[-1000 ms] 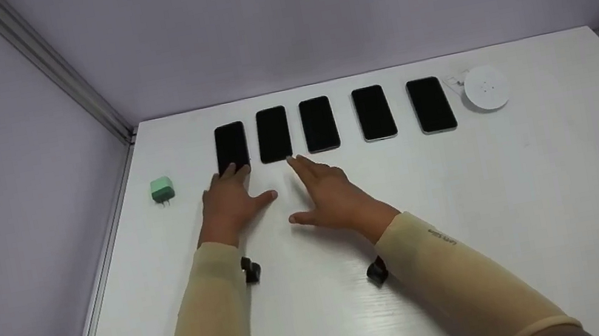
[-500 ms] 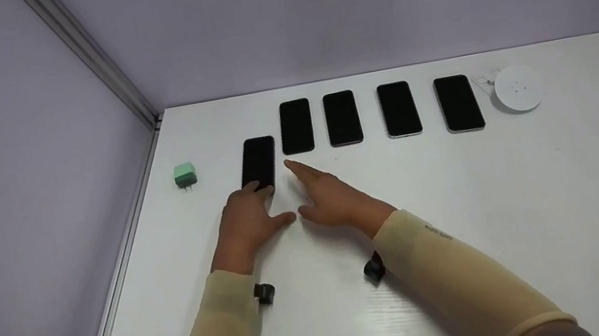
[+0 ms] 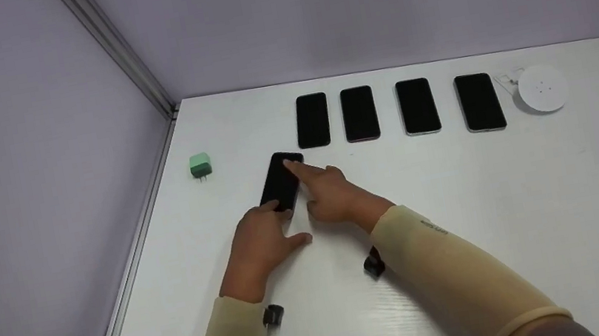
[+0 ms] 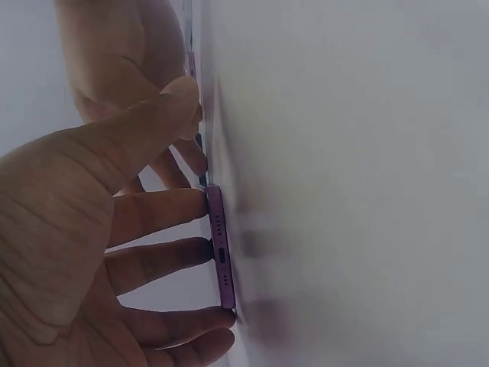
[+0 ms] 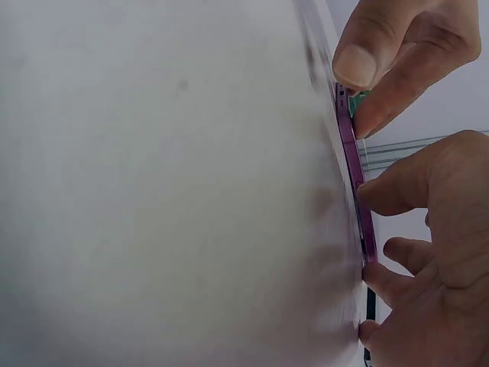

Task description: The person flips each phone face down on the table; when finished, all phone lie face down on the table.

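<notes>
A smartphone (image 3: 279, 179) with a dark screen lies face up and slanted on the white table. On its near end rest the outstretched fingers of my left hand (image 3: 263, 240), the thumb held apart. My right hand (image 3: 334, 191) is at its right side, a fingertip over the far part of the screen. The left wrist view shows the phone's purple bottom edge (image 4: 220, 248) with its port, fingertips against it. In the right wrist view, fingers of my right hand (image 5: 451, 222) touch the long purple side (image 5: 350, 145). Neither hand is curled round the phone.
Several other black-screened phones, among them one (image 3: 313, 120), stand in a row along the back of the table (image 3: 469, 224). A green plug adapter (image 3: 200, 164) lies at the left. A white round disc (image 3: 543, 88) with a cable is at the far right. Walls enclose the back and left.
My left hand has drawn the leftmost phone out of the row, towards me and to the right, and it has turned slantwise. My right hand now touches it. The head view has shifted left.
</notes>
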{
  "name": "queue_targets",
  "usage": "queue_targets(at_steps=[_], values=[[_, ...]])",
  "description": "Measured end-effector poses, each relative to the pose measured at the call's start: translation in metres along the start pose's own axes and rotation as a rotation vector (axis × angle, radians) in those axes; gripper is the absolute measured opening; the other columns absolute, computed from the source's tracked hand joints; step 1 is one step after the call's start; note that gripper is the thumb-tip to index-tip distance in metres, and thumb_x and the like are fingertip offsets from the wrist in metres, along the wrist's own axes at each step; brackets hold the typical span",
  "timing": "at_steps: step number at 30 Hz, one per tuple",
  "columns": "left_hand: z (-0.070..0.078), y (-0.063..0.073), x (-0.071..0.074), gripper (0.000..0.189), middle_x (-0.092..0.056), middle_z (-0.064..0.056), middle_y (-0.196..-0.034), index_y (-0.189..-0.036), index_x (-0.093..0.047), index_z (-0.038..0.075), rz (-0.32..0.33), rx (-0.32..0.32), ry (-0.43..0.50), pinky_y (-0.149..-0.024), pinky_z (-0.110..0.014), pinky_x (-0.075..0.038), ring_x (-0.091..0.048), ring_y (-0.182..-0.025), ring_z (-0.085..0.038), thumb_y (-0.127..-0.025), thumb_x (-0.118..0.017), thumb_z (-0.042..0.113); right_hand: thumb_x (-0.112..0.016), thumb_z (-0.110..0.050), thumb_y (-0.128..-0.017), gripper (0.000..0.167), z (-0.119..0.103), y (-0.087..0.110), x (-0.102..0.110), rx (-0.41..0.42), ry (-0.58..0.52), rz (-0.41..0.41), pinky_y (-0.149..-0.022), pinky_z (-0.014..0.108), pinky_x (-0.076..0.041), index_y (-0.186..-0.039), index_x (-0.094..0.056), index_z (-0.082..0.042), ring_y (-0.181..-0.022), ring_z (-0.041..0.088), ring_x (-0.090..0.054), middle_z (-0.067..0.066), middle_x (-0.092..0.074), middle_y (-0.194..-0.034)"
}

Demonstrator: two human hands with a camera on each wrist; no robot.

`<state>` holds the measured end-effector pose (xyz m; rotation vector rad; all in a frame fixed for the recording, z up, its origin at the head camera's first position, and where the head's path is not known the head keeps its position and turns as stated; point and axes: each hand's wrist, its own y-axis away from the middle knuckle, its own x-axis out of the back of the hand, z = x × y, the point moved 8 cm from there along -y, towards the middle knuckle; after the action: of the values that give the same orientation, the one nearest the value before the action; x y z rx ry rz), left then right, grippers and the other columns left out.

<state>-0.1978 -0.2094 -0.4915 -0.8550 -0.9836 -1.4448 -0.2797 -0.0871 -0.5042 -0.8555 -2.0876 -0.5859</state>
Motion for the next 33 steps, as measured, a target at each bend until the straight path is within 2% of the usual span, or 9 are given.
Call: queue_targets(at_steps=[5, 9, 14, 18, 24, 30, 33], values=[[0.005, 0.006, -0.003, 0.065, -0.060, -0.018, -0.158, -0.138, -0.076, 0.008, -0.005, -0.038, -0.022, -0.118, -0.049, -0.051, -0.062, -0.140, -0.039, -0.089, -0.090, 0.049, -0.055, -0.008, -0.100, 0.089, 0.003, 0.000, -0.001, -0.016, 0.036, 0.004, -0.138, 0.057, -0.013, -0.177, -0.016, -0.027, -0.170, 0.029, -0.020, 0.009, -0.024, -0.182], [0.006, 0.011, -0.004, 0.062, -0.061, -0.017, -0.157, -0.136, -0.078, 0.009, -0.009, -0.054, -0.018, -0.118, -0.050, -0.051, -0.062, -0.140, -0.040, -0.089, -0.091, 0.048, -0.064, -0.016, -0.101, 0.090, 0.006, -0.001, 0.000, -0.033, 0.059, 0.003, -0.137, 0.059, -0.013, -0.177, -0.017, -0.027, -0.170, 0.033, -0.019, 0.009, -0.022, -0.183], [0.004, 0.014, -0.005, 0.064, -0.061, -0.015, -0.158, -0.136, -0.077, 0.005, -0.024, -0.039, 0.016, -0.121, -0.050, -0.049, -0.058, -0.146, -0.041, -0.089, -0.091, 0.045, -0.075, -0.024, -0.098, 0.094, 0.009, -0.003, 0.004, -0.024, 0.072, 0.027, -0.136, 0.061, -0.019, -0.176, -0.023, -0.024, -0.169, 0.034, -0.024, 0.012, -0.027, -0.181], [0.003, 0.016, -0.005, 0.055, -0.063, -0.015, -0.157, -0.135, -0.078, 0.006, -0.018, -0.065, 0.022, -0.121, -0.051, -0.049, -0.058, -0.146, -0.041, -0.092, -0.090, 0.038, -0.080, -0.027, -0.095, 0.093, 0.011, -0.002, 0.007, -0.017, 0.069, 0.044, -0.133, 0.062, -0.024, -0.174, -0.031, -0.022, -0.167, 0.033, -0.029, 0.012, -0.032, -0.179], [0.001, 0.021, -0.005, 0.031, -0.068, -0.014, -0.151, -0.127, -0.083, 0.011, 0.039, -0.121, 0.005, -0.117, -0.052, -0.053, -0.063, -0.141, -0.040, -0.098, -0.084, 0.020, -0.086, -0.031, -0.092, 0.091, 0.013, 0.001, 0.007, -0.003, 0.069, 0.071, -0.129, 0.060, -0.030, -0.170, -0.040, -0.020, -0.164, 0.033, -0.036, 0.012, -0.039, -0.176], [0.005, 0.030, -0.003, 0.025, -0.076, -0.012, -0.137, -0.122, -0.085, 0.011, 0.141, -0.205, -0.082, -0.106, -0.055, -0.058, -0.074, -0.125, -0.035, -0.097, -0.084, 0.015, -0.088, -0.030, -0.090, 0.090, 0.012, 0.003, 0.004, 0.024, 0.063, 0.076, -0.130, 0.059, -0.028, -0.168, -0.045, -0.018, -0.163, 0.034, -0.036, 0.012, -0.042, -0.174], [0.007, 0.034, -0.002, 0.024, -0.080, -0.009, -0.130, -0.119, -0.086, 0.011, 0.187, -0.224, -0.113, -0.097, -0.055, -0.059, -0.078, -0.117, -0.033, -0.095, -0.086, 0.016, -0.089, -0.030, -0.089, 0.088, 0.011, 0.004, 0.003, 0.039, 0.075, 0.069, -0.129, 0.061, -0.030, -0.167, -0.047, -0.018, -0.162, 0.035, -0.037, 0.012, -0.044, -0.173]])
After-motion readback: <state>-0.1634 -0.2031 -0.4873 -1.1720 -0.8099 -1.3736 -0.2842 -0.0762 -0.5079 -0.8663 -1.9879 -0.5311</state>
